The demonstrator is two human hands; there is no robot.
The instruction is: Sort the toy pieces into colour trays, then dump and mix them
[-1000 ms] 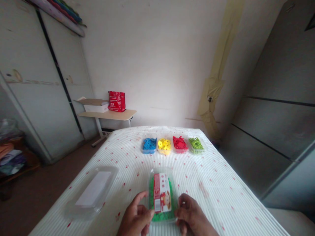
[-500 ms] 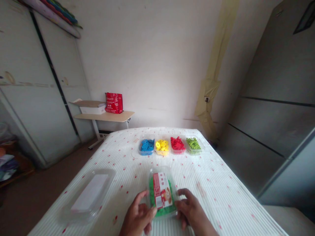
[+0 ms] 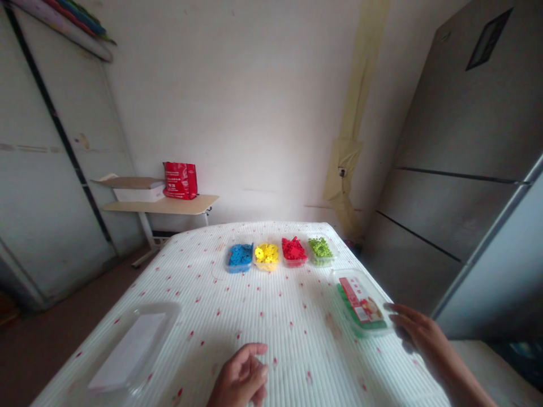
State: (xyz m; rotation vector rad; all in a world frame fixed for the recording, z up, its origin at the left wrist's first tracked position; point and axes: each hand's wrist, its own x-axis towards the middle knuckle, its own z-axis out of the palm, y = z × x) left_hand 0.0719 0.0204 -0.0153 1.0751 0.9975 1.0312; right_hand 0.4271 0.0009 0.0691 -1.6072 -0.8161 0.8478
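Note:
A clear lidded box (image 3: 360, 302) of green pieces with a red and white label lies near the table's right edge. My right hand (image 3: 419, 333) is just beside its near right corner, fingers stretched toward it and touching or almost touching its rim, holding nothing. Low at the front centre, my left hand (image 3: 242, 379) rests on the white dotted tablecloth (image 3: 271, 305) with fingers loosely curled and apart, empty.
Four small open trays stand in a row at the far side: blue (image 3: 240, 257), yellow (image 3: 267, 255), red (image 3: 294, 251), light green (image 3: 321, 250). A clear empty lid or tray (image 3: 127, 353) lies front left. A side table with a red bag (image 3: 180, 181) stands by the wall.
The labelled box has gone from the front centre, between both hands, to the table's right edge. My right hand went with it; my left hand let go and stayed at the front.

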